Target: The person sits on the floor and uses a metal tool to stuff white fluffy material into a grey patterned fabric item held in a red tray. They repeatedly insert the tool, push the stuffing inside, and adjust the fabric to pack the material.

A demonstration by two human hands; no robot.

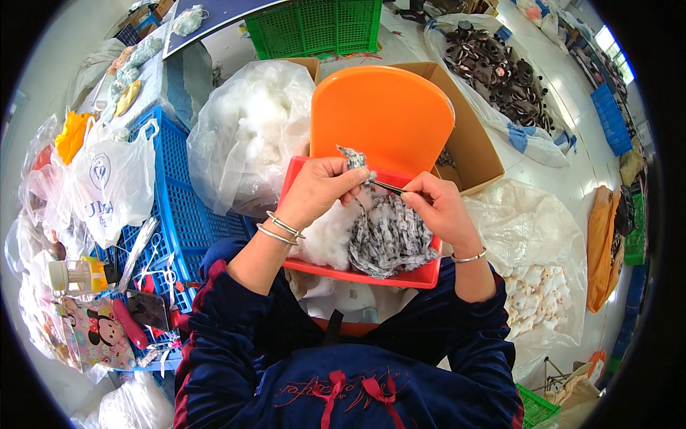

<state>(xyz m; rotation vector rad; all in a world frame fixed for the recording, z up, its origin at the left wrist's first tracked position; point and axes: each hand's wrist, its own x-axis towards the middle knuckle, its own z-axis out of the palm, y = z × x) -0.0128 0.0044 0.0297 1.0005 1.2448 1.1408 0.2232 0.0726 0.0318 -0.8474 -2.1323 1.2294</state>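
Observation:
My left hand [321,187] pinches a small grey-and-white fluffy fabric piece [352,157] above the red tray [420,277]. My right hand [439,207] is closed on the end of a thin, dark metal tool [386,187]. Its far tip meets the fabric piece at my left fingertips; whether it goes inside I cannot tell. A bit of white fluff shows there. The tray rests at my lap and holds white stuffing [325,239] on the left. A heap of grey-and-white fluffy fabric pieces [389,239] lies on its right.
An orange chair [382,107] stands beyond the tray, before a cardboard box [475,154]. Left of it sits a clear bag of stuffing [250,136]. Blue crates [179,207] with scissors [153,250] and bags stand left. A sack of dark pieces [493,71] lies far right.

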